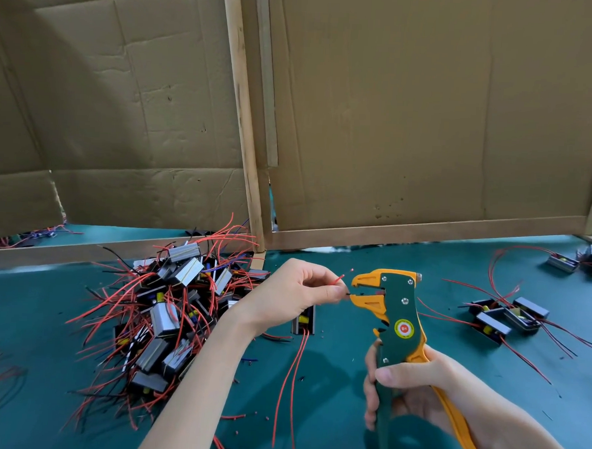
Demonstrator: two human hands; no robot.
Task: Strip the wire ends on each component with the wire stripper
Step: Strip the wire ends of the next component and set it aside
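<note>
My right hand (412, 391) grips the handles of a green and yellow wire stripper (397, 319), held upright with its jaws pointing left. My left hand (294, 289) pinches thin wires (340, 280) between thumb and fingers: a black end reaches into the stripper's jaws, and a red end sticks up beside them. The component (304, 321) these wires belong to hangs below my left hand, partly hidden by it, with two long red wires (288, 378) trailing down toward me. A big pile of components (170, 307) with red and black wires lies at the left.
The green table mat (329, 415) carries scattered bits of insulation. A small group of components (507, 318) lies at the right, and two more (577, 261) at the far right. Cardboard panels on wooden frames (407, 233) wall off the back.
</note>
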